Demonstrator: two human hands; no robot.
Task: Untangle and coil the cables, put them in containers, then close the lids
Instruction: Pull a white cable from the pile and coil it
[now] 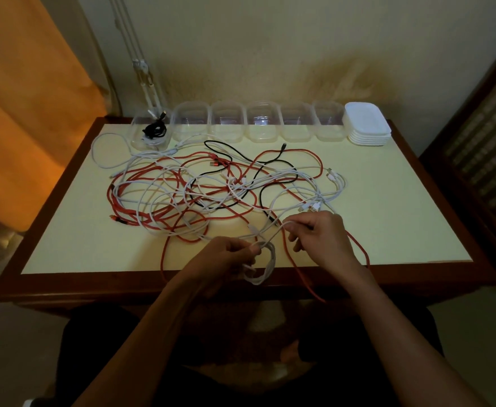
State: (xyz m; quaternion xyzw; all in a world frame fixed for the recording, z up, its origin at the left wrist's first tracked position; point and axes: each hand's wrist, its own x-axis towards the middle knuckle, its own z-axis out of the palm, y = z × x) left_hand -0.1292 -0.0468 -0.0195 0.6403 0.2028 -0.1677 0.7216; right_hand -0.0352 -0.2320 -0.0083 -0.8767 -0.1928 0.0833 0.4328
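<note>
I see the table point(387, 201) w/ cream top filling the view. Cable tangle point(211, 189), red/white/black, sprawls across centre. At 12 o'clock a row of six clear containers point(263, 121); leftmost container point(153, 130) at 11 holds a coiled black cable. Lid stack point(367, 124) at 1 o'clock. Near edge, 6 o'clock: left hand point(229, 254) fingers curled, gripping a small white coil point(266, 265); right hand point(321, 233) pinches the same white cable's run point(279, 230).
</note>
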